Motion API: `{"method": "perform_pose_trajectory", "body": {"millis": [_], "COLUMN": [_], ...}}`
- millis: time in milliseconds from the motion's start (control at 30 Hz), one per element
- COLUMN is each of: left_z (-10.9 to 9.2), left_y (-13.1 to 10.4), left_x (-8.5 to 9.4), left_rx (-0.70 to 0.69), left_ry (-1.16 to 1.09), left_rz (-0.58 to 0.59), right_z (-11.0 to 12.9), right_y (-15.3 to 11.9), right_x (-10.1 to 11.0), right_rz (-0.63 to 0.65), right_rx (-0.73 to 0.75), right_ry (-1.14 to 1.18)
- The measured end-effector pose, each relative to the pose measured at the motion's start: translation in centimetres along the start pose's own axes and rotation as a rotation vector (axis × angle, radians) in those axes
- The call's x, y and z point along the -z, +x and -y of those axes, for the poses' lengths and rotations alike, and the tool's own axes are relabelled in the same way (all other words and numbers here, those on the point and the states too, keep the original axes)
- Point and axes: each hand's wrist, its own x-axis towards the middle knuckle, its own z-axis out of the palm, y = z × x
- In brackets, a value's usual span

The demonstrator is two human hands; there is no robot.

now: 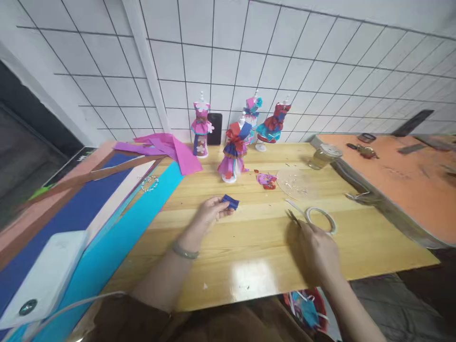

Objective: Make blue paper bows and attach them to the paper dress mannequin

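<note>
My left hand (211, 210) pinches a small folded piece of dark blue crepe paper (231, 202) above the middle of the wooden table. To the right, my right hand (319, 244) is closed round a pair of scissors (293, 218); only their dark, narrow tips show, pointing away to the left. Just beyond that hand lies a roll of white tape (329, 218), with a loose end stretching left. Past my left hand stands a small dress form (233, 154) in a red, blue and pink paper dress.
Three more dressed forms, one in pink (201, 123), stand by the tiled wall near a black phone (214, 129). Paper strips (156, 199) and a white power bank (44, 275) cover the left. Paper scraps (267, 180), a jar (324, 156) and a red bin (308, 308) are rightward.
</note>
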Motion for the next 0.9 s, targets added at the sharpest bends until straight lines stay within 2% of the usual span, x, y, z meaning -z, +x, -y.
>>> {"method": "perform_pose_trajectory", "body": {"millis": [67,167,267,333,433,533,633,900], "left_z": [0.1,0.2,0.1,-0.1,-0.4,-0.7,-0.8,-0.7], "left_y": [0.1,0.2,0.1,0.0,-0.2,-0.5,-0.6,-0.6], "left_x": [0.1,0.3,0.4,0.4,0.2,0.2,0.2,0.2], "left_rx": [-0.003,-0.004,0.006,0.021,0.043,0.069,0.089,0.125], "left_ry": [-0.007,-0.013,-0.017,-0.024,-0.049,-0.078,-0.096,-0.046], "left_rz": [0.002,0.021,0.056,0.079,0.113,0.149,0.178,0.213], "right_z": [0.5,2.1,4.6,6.3,8.2,9.4,10.0,10.2], "right_y": [0.6,1.4,1.9,2.1,2.2,2.3,2.3,2.5], "right_x": [-0.2,0.2,1.5,2.5,3.3,3.4,3.2,2.9], "right_rz": [-0.066,-0.022,0.226,0.407,0.607,0.739,0.808,0.815], "right_rx": [-0.022,-0.08,-0.206,-0.243,-0.241,-0.249,-0.269,-0.267], "right_ry": [0.161,0.532,0.955,1.128,1.331,1.477,1.559,1.527]}}
